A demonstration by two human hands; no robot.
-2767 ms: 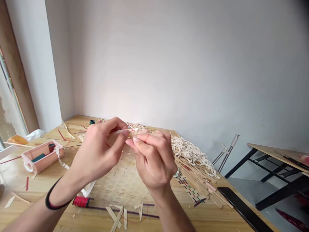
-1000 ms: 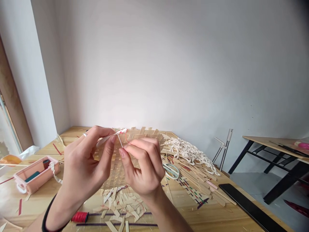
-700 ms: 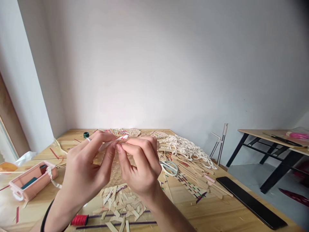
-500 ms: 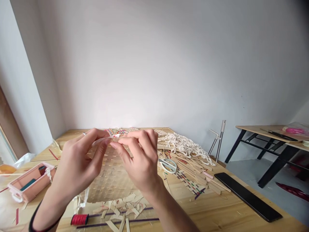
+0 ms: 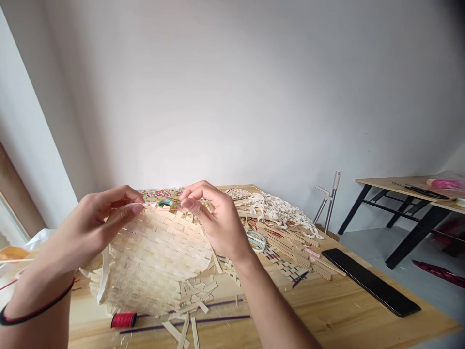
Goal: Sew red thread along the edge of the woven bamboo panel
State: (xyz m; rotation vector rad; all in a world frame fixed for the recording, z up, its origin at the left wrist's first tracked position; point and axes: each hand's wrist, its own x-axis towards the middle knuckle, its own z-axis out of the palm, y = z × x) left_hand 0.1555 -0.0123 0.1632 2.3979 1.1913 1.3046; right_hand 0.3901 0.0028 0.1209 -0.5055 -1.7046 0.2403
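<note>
A pale woven sheet point(image 5: 156, 257) hangs from my left hand point(image 5: 105, 218), whose thumb and fingers pinch its top edge and a white cloth strip point(image 5: 104, 274). My right hand point(image 5: 218, 213) is to the right of that edge, thumb and forefinger pressed together; a thin red thread runs from the sheet's edge toward these fingertips. Whatever sits between them is too small to make out. Below the sheet lies a red thread spool point(image 5: 123, 320), beside loose cut strips point(image 5: 196, 295).
Scissors point(image 5: 256, 241), a tape roll point(image 5: 166, 203), a heap of white cord point(image 5: 279, 211) and flat wooden strips point(image 5: 290, 247) lie on the table point(image 5: 327, 315). A long black object point(image 5: 370, 281) is at the right. A second table point(image 5: 388, 183) stands beyond.
My hands have moved apart, the left one leftward. The woven sheet has swung into fuller view, and red thread now shows between the hands. The pink box is hidden behind my left arm.
</note>
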